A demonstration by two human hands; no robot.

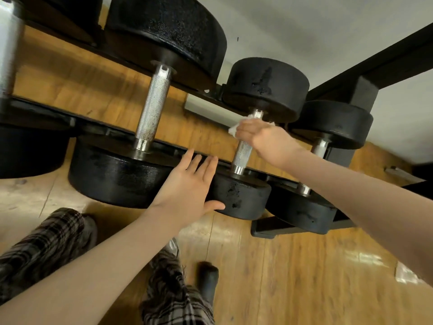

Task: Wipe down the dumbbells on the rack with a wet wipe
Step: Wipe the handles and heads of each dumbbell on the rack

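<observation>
1. My right hand [262, 137], right of centre in the frame, is wrapped round the knurled steel handle [242, 154] of the middle black round-headed dumbbell [241, 198], with the crumpled white wet wipe [234, 130] pinched against the upper end of that handle.
2. My left hand [189, 186] lies flat at centre, fingers straight and spread, against the black metal rack rail [46, 118] and the near head of the same dumbbell; it holds nothing.
3. Risk: the wipe is bunched small, so I judge it may snag on the coarse knurling and shred, or slip out of my grip as I stroke along the bar.
4. Risk: the round heads could roll on the rail if I twist hard, and my left fingers sit just beside the larger black dumbbell [117, 174] at lower left, where they could be pinched.
5. Textures: the heads are pebbled matte black with chipped patches; the handles are bright knurled steel with smooth polished collars; below is a glossy wooden floor [293, 266].
</observation>
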